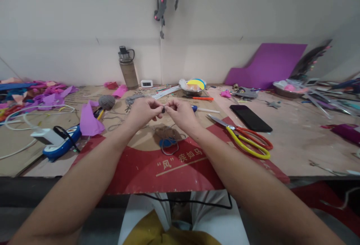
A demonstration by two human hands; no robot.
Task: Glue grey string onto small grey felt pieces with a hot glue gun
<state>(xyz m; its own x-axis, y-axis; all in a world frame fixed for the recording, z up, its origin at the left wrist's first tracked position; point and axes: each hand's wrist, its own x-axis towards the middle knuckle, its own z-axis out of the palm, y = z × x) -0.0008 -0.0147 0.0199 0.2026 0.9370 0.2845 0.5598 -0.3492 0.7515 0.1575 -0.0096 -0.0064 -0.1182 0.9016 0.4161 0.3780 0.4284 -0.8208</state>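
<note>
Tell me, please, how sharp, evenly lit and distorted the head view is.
Head view: soft, even light, faint shadows; the wide lens bends the wall seams and stretches the forearms; left hand and right hand are sharp, yet the small dark piece pinched between them is too tiny to resolve.

One head-worn camera looked forward and down over the table [295, 140] from just behind its near edge, facing the wall [225, 12] beyond it. It sat close, with the left hand [144, 112] and right hand [181, 114] above the table's middle.
</note>
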